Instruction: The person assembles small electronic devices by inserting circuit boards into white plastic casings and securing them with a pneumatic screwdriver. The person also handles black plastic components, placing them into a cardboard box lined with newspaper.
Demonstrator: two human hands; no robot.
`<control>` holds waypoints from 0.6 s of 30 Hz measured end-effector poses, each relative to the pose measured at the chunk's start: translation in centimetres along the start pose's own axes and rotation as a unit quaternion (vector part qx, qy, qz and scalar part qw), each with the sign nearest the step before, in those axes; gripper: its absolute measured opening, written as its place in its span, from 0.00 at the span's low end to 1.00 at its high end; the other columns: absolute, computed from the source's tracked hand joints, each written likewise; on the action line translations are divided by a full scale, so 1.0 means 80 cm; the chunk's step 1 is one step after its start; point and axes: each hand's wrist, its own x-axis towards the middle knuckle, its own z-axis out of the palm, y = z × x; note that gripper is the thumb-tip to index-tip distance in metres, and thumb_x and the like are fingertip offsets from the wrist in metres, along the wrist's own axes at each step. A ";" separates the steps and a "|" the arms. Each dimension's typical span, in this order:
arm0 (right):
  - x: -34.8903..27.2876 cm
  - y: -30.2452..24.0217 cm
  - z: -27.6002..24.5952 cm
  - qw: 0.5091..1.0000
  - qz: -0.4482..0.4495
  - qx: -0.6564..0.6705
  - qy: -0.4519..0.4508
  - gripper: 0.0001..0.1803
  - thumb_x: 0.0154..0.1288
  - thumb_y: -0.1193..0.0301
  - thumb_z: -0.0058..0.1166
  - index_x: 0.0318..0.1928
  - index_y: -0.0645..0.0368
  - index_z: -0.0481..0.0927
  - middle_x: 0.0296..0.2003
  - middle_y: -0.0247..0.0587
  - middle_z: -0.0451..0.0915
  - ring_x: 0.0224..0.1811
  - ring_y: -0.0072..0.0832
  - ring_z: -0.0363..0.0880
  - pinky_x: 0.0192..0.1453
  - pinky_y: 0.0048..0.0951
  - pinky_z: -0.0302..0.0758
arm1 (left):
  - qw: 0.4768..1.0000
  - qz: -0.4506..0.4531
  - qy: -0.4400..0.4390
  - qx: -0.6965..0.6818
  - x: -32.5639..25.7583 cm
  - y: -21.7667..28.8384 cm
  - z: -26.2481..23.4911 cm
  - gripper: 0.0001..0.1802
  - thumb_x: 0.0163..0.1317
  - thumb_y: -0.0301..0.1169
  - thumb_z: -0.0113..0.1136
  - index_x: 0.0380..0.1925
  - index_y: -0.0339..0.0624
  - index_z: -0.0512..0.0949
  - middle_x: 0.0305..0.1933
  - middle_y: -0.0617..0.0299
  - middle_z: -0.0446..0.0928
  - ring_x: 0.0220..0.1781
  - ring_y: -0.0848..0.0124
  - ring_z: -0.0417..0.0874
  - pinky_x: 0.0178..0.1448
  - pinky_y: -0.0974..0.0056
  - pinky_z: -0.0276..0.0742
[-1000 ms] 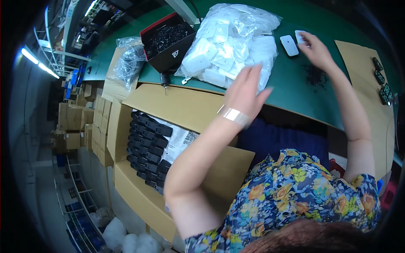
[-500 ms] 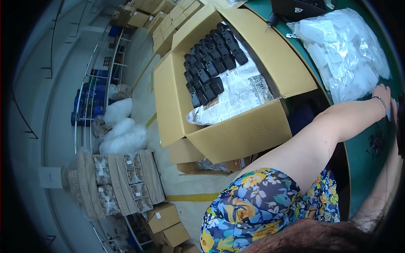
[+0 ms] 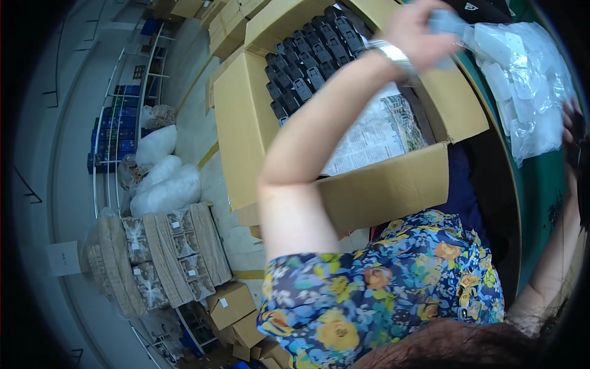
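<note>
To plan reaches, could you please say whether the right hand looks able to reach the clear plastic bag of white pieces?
Probably yes: the right hand is beside the bag, with nothing visibly between.

Pale bluish, roughly rectangular piece (image 3: 448, 24), outline blurred, in left hand (image 3: 421, 35).

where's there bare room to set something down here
A bare green strip of table lies below the bag of white parts, between the table's edge and the right forearm. In the box, newspaper shows beside the black parts, partly under the raised left arm. Crowded: the black rows and the bag's spot.
</note>
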 end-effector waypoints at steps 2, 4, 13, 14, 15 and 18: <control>0.029 0.060 0.050 0.991 0.018 -0.129 0.017 0.30 0.58 0.64 0.51 0.58 0.66 0.61 0.44 0.46 0.73 0.40 0.28 0.74 0.46 0.26 0.72 | 0.974 -0.111 0.071 0.183 -0.055 -0.005 -0.064 0.20 0.47 0.37 0.56 0.41 0.41 0.74 0.36 0.48 0.77 0.39 0.57 0.79 0.46 0.60 0.74; 0.071 0.132 0.121 0.985 0.080 -0.147 -0.036 0.29 0.58 0.65 0.50 0.58 0.67 0.61 0.44 0.43 0.74 0.41 0.24 0.75 0.49 0.24 0.73 | 0.956 -0.205 0.077 0.196 -0.112 -0.038 -0.112 0.22 0.49 0.40 0.52 0.44 0.41 0.73 0.38 0.45 0.77 0.39 0.54 0.79 0.48 0.59 0.73; 0.232 0.359 0.182 0.921 0.218 -0.321 0.026 0.22 0.50 0.58 0.60 0.36 0.66 0.77 0.28 0.38 0.77 0.25 0.20 0.73 0.29 0.20 0.69 | 0.843 -0.404 -0.010 0.355 -0.170 -0.105 -0.125 0.28 0.50 0.50 0.53 0.49 0.47 0.74 0.49 0.42 0.71 0.48 0.52 0.75 0.55 0.61 0.69; 0.238 0.366 0.184 0.908 0.226 -0.349 0.049 0.23 0.50 0.58 0.60 0.36 0.67 0.77 0.29 0.39 0.77 0.26 0.21 0.73 0.29 0.20 0.70 | 0.835 -0.410 -0.022 0.367 -0.163 -0.094 -0.124 0.28 0.50 0.51 0.54 0.48 0.48 0.75 0.49 0.42 0.70 0.48 0.52 0.75 0.55 0.61 0.69; 0.243 0.366 0.184 0.898 0.247 -0.357 0.072 0.23 0.48 0.58 0.60 0.37 0.67 0.77 0.31 0.41 0.78 0.28 0.23 0.75 0.31 0.21 0.71 | 0.827 -0.414 -0.034 0.379 -0.157 -0.088 -0.123 0.28 0.49 0.53 0.55 0.46 0.49 0.76 0.50 0.43 0.69 0.49 0.51 0.75 0.56 0.60 0.69; 0.255 0.391 0.159 0.885 0.243 -0.393 0.062 0.21 0.47 0.60 0.58 0.37 0.65 0.78 0.30 0.40 0.78 0.26 0.22 0.75 0.30 0.22 0.71 | 0.769 -0.430 -0.090 0.463 -0.148 -0.094 -0.103 0.24 0.53 0.50 0.53 0.44 0.47 0.78 0.48 0.45 0.70 0.49 0.52 0.75 0.54 0.59 0.71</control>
